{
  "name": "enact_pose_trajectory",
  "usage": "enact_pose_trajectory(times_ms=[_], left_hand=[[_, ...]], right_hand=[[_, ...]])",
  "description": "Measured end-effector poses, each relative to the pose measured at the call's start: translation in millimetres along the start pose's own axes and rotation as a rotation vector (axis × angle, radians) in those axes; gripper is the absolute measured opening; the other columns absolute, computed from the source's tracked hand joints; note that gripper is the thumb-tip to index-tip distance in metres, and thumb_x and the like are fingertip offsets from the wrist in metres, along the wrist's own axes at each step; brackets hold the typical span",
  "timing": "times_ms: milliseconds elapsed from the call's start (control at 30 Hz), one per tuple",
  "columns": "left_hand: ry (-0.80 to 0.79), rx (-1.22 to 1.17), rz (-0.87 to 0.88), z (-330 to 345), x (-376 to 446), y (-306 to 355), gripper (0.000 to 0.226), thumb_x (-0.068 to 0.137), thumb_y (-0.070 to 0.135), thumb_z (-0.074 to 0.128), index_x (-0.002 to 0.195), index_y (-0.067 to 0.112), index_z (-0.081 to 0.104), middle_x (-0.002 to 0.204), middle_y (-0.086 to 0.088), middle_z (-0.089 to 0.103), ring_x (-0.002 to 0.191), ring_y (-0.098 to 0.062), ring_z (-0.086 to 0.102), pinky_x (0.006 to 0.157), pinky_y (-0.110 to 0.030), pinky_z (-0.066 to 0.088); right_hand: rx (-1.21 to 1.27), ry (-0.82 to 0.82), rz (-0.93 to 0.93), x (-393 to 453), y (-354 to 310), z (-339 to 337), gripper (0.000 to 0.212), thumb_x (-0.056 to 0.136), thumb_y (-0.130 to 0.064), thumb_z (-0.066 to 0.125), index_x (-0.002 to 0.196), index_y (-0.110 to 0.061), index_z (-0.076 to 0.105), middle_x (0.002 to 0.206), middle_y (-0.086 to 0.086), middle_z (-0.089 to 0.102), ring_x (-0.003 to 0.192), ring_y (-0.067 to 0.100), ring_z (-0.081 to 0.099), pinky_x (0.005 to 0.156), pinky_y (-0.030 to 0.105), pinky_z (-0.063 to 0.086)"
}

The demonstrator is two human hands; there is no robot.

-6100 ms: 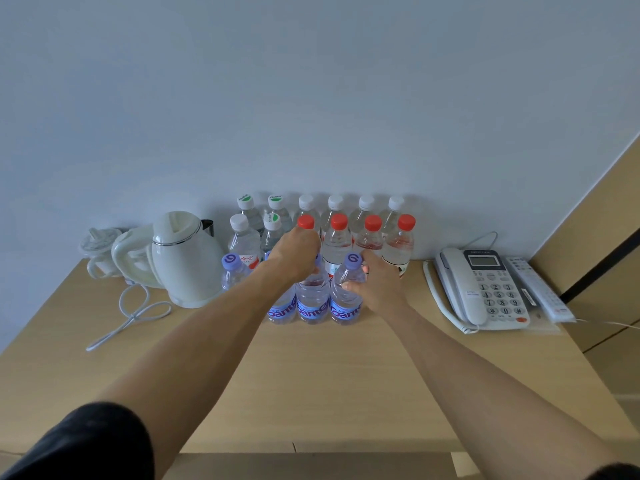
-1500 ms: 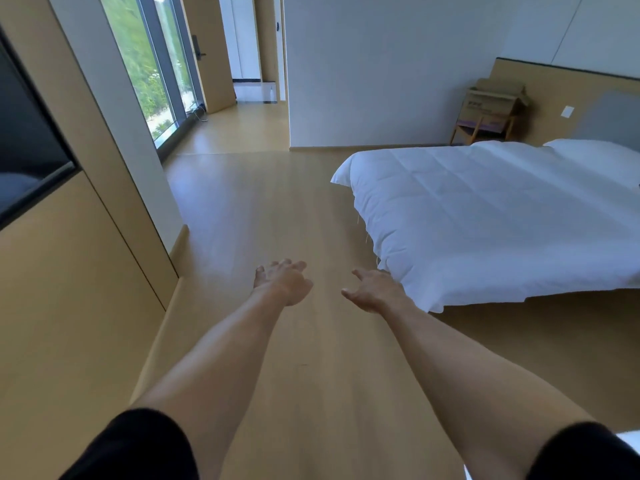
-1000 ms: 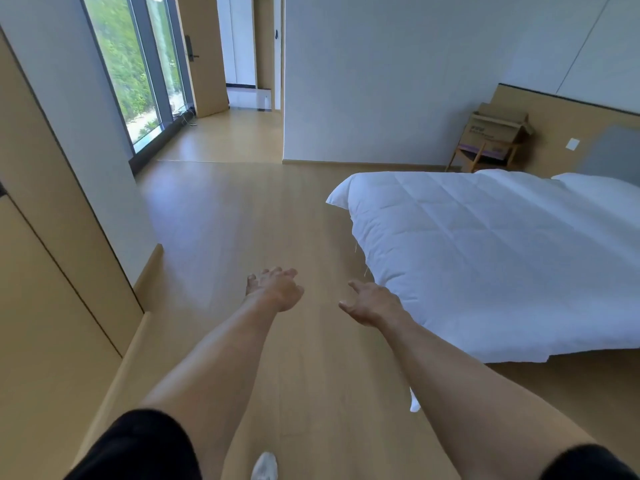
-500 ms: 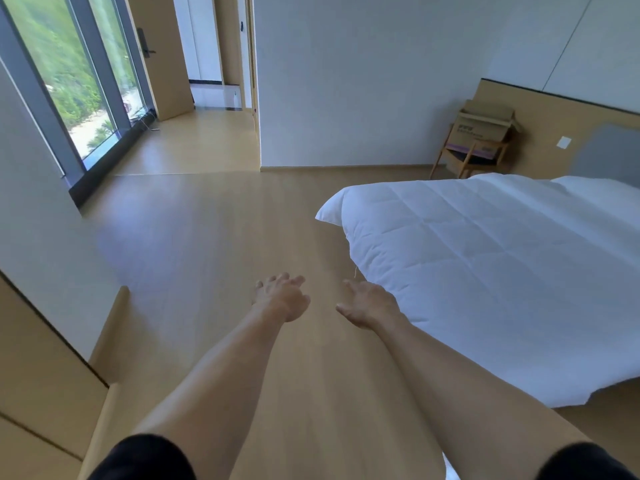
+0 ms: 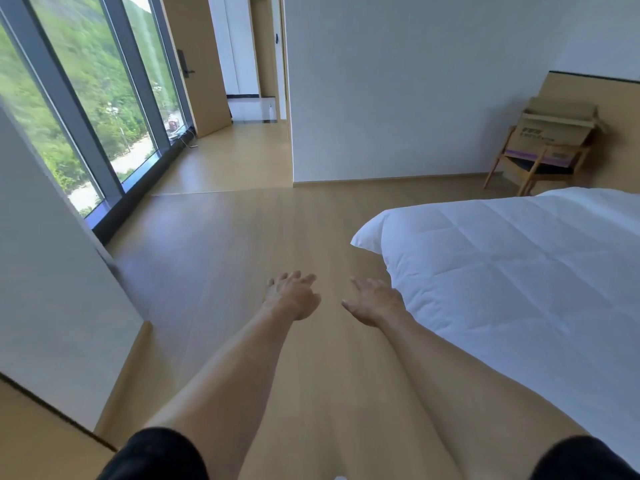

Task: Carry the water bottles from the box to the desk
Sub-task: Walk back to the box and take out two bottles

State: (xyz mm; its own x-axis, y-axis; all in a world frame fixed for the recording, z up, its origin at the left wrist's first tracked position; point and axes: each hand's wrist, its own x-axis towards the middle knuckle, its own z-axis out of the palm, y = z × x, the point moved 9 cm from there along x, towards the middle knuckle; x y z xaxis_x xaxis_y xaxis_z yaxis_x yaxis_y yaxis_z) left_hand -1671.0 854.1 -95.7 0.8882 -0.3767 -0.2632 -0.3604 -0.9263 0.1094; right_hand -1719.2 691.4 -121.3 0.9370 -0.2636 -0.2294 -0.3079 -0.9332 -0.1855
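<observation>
Both of my arms reach forward over a light wooden floor. My left hand [image 5: 294,294] holds nothing, its fingers loosely spread. My right hand [image 5: 375,301] is also empty with relaxed fingers, just left of the bed's corner. A brown cardboard box [image 5: 554,128] with open flaps sits on a wooden chair [image 5: 533,168] at the far right, against the headboard wall. Its inside is hidden from here. No bottles and no desk are in view.
A bed with a white duvet [image 5: 512,271] fills the right side. Tall windows [image 5: 86,98] run along the left, with a white wall panel [image 5: 52,271] near me. A white wall [image 5: 415,98] stands ahead, a hallway opening to its left.
Six seconds ago my hands were on bottles at the desk. Since then the view has turned to the room; over the last second the window has come closer and the chair with the box shifted right.
</observation>
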Motion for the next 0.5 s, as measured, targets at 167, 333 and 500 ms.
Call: enact_pose_trajectory(times_ms=[167,333,500], left_hand=[[0.014,-0.005,-0.045,-39.1,99.0,-5.7,0.057,0.103,0.051,0.036,0.157,0.034,0.026,0.165,0.0,0.024,0.151,-0.024,0.024,0.121,-0.045,0.02],[-0.015,-0.021,-0.062,-49.3,176.7,-6.7,0.057,0.103,0.051,0.036,0.157,0.034,0.026,0.165,-0.001,0.025,0.151,-0.024,0.025,0.121,-0.045,0.02],[-0.019,-0.034,-0.024,-57.8,258.8,-1.7,0.058,0.103,0.051,0.038,0.157,0.034,0.027,0.165,-0.002,0.026,0.15,-0.024,0.026,0.121,-0.042,0.022]], right_hand=[[-0.005,-0.017,-0.018,103.6,3.8,-32.8,0.066,0.097,-0.059,0.042,0.155,-0.03,0.029,0.155,0.005,0.041,0.145,0.026,0.032,0.116,0.044,0.03],[-0.034,-0.033,-0.038,178.4,4.2,-49.7,0.066,0.098,-0.059,0.041,0.156,-0.031,0.029,0.154,0.006,0.041,0.145,0.026,0.032,0.115,0.045,0.028],[-0.039,-0.048,-0.011,248.7,16.2,-58.2,0.065,0.097,-0.059,0.042,0.155,-0.031,0.03,0.155,0.002,0.041,0.145,0.026,0.032,0.114,0.044,0.03]])
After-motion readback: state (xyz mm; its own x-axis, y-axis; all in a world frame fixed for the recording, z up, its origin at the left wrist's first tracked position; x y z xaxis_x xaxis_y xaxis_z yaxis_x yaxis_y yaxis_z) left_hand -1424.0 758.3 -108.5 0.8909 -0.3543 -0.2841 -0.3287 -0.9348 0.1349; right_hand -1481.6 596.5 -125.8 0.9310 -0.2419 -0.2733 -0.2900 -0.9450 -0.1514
